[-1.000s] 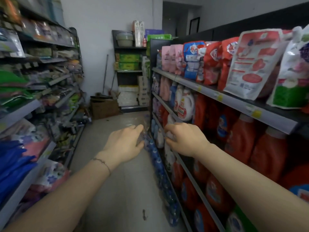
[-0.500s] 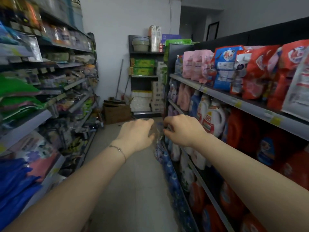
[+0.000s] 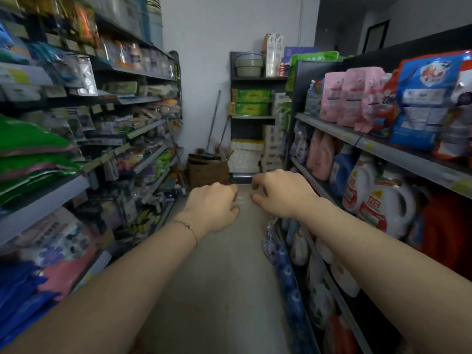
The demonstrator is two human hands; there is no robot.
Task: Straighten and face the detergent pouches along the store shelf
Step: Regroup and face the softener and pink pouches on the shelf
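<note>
Both hands out over the aisle floor (image 3: pixel 224 290), well apart from any stock. Left hand (image 3: pixel 212 203) and right hand (image 3: pixel 283 192) close together, fingers curled inward; faint pale smear between them. Cannot tell whether either pinches something or holds nothing. Detergent pouches sit on the upper right shelf (image 3: pixel 357 141): pink pouches (image 3: pixel 350 98) upright and roughly in line at the far end, then a red pouch (image 3: pixel 383 108) tilted and wedged behind a blue pouch (image 3: pixel 429 98) that juts forward. Detergent bottles (image 3: pixel 378 198) on the tier below. Judgement: near stretch of the row looks uneven, most straightening left to do.
</note>
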